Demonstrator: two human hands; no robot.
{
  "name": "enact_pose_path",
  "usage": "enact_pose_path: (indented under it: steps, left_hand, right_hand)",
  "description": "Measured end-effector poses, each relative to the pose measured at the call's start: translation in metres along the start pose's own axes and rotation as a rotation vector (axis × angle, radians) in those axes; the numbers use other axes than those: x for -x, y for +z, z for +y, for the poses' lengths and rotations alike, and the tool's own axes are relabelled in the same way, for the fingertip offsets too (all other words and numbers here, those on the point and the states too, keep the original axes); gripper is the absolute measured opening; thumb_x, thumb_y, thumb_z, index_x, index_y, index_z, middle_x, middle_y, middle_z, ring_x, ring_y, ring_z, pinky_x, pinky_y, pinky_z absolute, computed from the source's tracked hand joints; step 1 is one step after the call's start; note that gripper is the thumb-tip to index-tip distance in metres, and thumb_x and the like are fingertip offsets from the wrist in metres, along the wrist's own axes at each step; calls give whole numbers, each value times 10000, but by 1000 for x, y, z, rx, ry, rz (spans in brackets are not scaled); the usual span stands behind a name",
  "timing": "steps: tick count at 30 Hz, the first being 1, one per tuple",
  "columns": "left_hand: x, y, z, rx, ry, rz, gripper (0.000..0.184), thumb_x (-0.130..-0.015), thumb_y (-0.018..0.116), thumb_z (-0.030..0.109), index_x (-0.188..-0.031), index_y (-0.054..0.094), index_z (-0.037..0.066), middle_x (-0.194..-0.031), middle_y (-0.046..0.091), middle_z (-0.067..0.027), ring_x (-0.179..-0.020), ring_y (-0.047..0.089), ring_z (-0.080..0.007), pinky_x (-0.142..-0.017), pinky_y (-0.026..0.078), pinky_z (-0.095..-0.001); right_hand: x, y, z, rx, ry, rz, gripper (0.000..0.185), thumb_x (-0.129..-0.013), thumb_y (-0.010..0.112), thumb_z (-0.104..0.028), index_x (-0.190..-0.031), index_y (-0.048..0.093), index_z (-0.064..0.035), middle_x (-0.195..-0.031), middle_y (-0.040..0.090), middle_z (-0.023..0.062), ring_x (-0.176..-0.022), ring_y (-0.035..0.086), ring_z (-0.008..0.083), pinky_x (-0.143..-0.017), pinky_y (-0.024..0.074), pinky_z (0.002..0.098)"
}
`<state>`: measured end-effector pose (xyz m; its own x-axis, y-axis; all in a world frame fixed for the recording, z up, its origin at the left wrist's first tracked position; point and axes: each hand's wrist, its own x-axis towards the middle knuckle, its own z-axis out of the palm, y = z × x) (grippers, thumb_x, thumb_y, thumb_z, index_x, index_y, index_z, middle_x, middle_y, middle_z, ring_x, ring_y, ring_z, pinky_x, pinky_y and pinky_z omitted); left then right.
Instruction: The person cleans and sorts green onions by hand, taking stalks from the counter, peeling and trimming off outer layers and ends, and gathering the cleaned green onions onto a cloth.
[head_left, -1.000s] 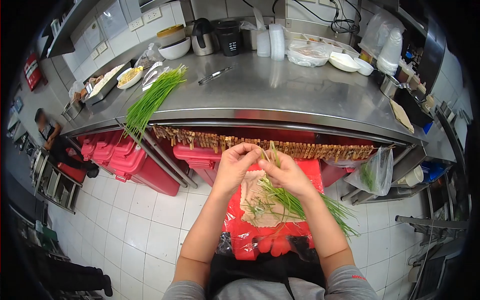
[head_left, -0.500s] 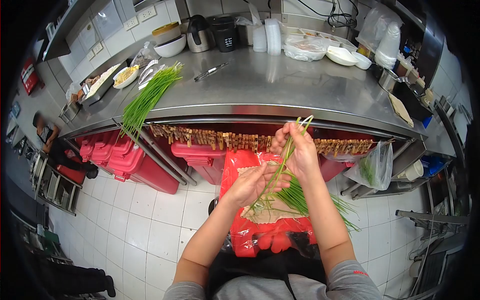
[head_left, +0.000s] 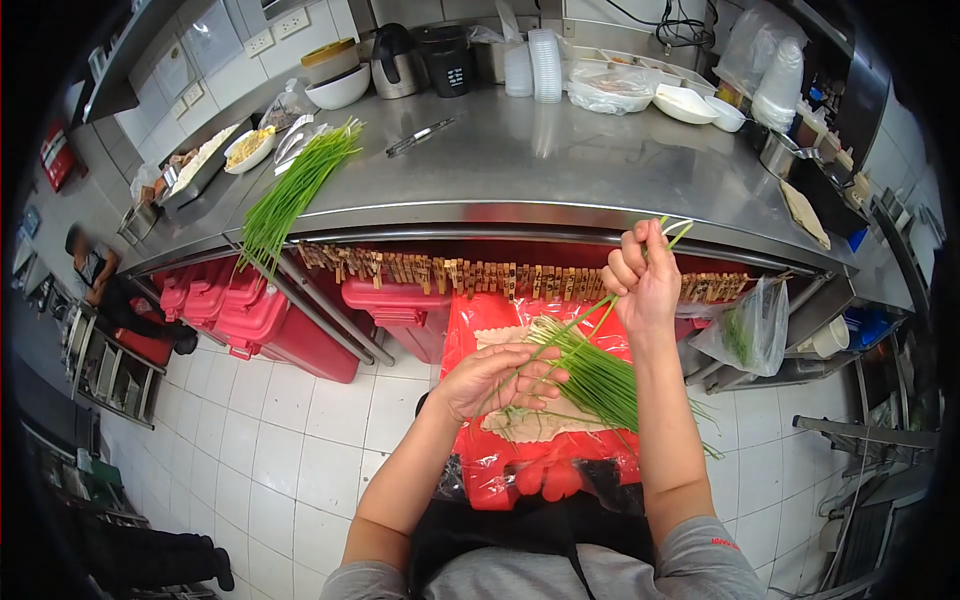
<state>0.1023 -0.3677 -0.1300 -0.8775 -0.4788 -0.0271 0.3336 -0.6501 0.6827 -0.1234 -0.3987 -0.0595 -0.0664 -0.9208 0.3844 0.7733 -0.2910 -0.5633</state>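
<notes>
My right hand [head_left: 643, 275] is raised near the counter's front edge, its fingers closed around the pale ends of a few long chives [head_left: 594, 312]. These stalks slant down to my left hand [head_left: 500, 380], which is turned palm up with loosely stretched fingers. The stalks lie across that palm and between the fingers without a firm grip. Below both hands, a bundle of chives [head_left: 600, 385] rests on a beige cloth or paper [head_left: 520, 430] over red plastic [head_left: 485, 475] in front of me. My right forearm covers part of the bundle.
Another bunch of chives [head_left: 300, 195] overhangs the front edge of the steel counter [head_left: 560, 175]. A pen [head_left: 420, 137] lies behind it. Clothespins [head_left: 480, 278] line the rail below. Red bins [head_left: 255, 320] stand under the counter at left. A person [head_left: 95, 270] sits far left.
My right hand has moved right and slightly up, drawing the stalks away from my left hand. My left hand has shifted slightly left and down, and the hands are farther apart.
</notes>
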Motion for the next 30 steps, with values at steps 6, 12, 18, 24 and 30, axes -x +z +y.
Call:
enact_pose_path:
  steps: [6,12,18,24,30]
  left_hand:
    - [3,4,1,23,74,-58,376,-958,435,207,-1251,463,-28,-1266,495,-235,-1120,551,-313,-879,504,-399]
    - [6,-1,-2,-170,6,170,329,-887,571,97,-1195,523,-8,-1197,565,-186,-1055,599,-259,-860,520,-371]
    - [5,-6,-5,-90,6,214,317,-870,593,94,-1167,541,-4,-1123,607,-167,-1022,615,-245,-850,537,-337]
    - [4,-15,-9,-75,6,273,334,-849,611,68,-1161,536,-23,-1140,589,-194,-1032,608,-263,-852,538,-319]
    - [4,-24,-17,-55,21,302,302,-905,522,102,-1169,518,-44,-1165,560,-247,-1062,586,-319,-918,493,-395]
  right_hand:
    - [-1,2,-3,-20,-27,-17,279,-995,360,-310,-840,473,-107,-543,235,-53,-415,180,53,-368,201,212]
    - [1,10,-8,-7,-60,-53,274,-995,362,-303,-840,471,-105,-547,241,-51,-417,182,52,-369,200,212]
    - [5,22,-14,34,-116,-77,272,-994,368,-303,-833,462,-104,-550,245,-51,-417,183,48,-374,193,211]
    - [11,31,-16,65,-148,-84,275,-993,372,-309,-829,456,-104,-552,247,-51,-420,183,47,-380,182,214]
    - [11,36,-28,59,-186,-84,282,-995,365,-314,-830,451,-102,-555,233,-50,-425,183,47,-383,183,217]
